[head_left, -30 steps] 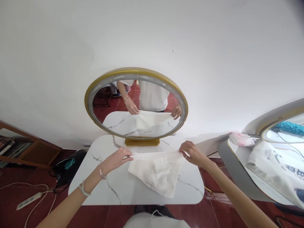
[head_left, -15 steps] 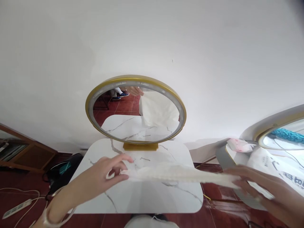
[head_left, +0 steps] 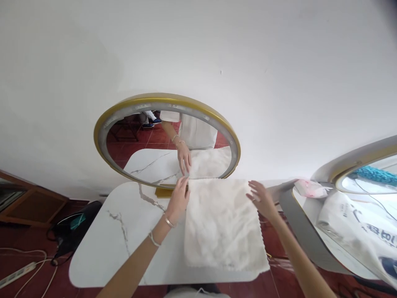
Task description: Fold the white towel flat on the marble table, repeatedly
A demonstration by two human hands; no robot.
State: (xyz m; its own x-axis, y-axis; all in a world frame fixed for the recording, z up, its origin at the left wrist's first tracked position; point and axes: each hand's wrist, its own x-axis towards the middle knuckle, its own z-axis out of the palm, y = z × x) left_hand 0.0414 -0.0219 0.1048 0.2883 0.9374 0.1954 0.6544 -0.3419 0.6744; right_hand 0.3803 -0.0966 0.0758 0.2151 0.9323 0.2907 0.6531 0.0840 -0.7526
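Note:
A white cloth [head_left: 225, 225] with scalloped edges lies spread over the right part of a white marble-patterned table [head_left: 102, 244], its right edge reaching past the tabletop. My left hand [head_left: 179, 199] is at the cloth's far left corner, fingers stretched out and touching its edge. At the far right corner, my right hand [head_left: 261, 199] has its fingers spread, the tips at the cloth's edge. Behind the cloth stands an oval mirror [head_left: 167, 98] with a gold frame, which reflects my left hand and the cloth. Part of its gold base [head_left: 163, 193] is hidden.
On the right, a second table [head_left: 288, 219] bears a tissue pack [head_left: 310, 188], a white printed bag [head_left: 356, 223] and another mirror [head_left: 366, 159]. A black bag [head_left: 66, 236] and a power strip [head_left: 18, 274] lie on the red floor at left. A wall rises behind.
The cloth, earlier stretched between my hands above the table, now lies flat on its right side. Both hands have moved to its far corners, and my fingers have come apart.

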